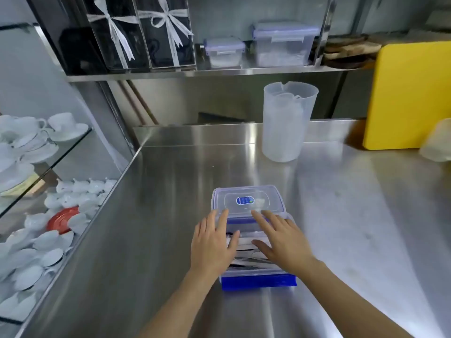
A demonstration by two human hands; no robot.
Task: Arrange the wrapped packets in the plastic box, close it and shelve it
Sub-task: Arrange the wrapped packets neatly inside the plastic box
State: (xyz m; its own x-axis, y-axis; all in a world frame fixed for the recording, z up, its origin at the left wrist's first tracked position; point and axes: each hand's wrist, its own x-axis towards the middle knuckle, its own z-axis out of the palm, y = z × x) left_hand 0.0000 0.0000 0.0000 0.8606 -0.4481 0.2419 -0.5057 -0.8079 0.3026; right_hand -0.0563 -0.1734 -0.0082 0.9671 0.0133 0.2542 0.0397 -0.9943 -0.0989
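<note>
A clear plastic box [258, 280] with blue trim stands on the steel counter, near the front. Wrapped packets [246, 242] lie inside it, partly hidden by my hands. Its clear lid [247, 200], with a blue label, lies over the box's far end, leaving the near part uncovered. My left hand [213, 242] hovers flat over the box's left side, fingers spread, fingertips at the lid's near edge. My right hand [283, 240] is spread over the right side, fingertips touching the lid's near edge. Neither hand grips anything.
A translucent jug [285, 123] stands behind the box. A yellow board [410, 93] leans at the right. The upper shelf [195, 71] holds two closed plastic boxes [283, 43] and black ribboned boxes [146, 32]. White crockery [36, 215] fills glass shelves at the left.
</note>
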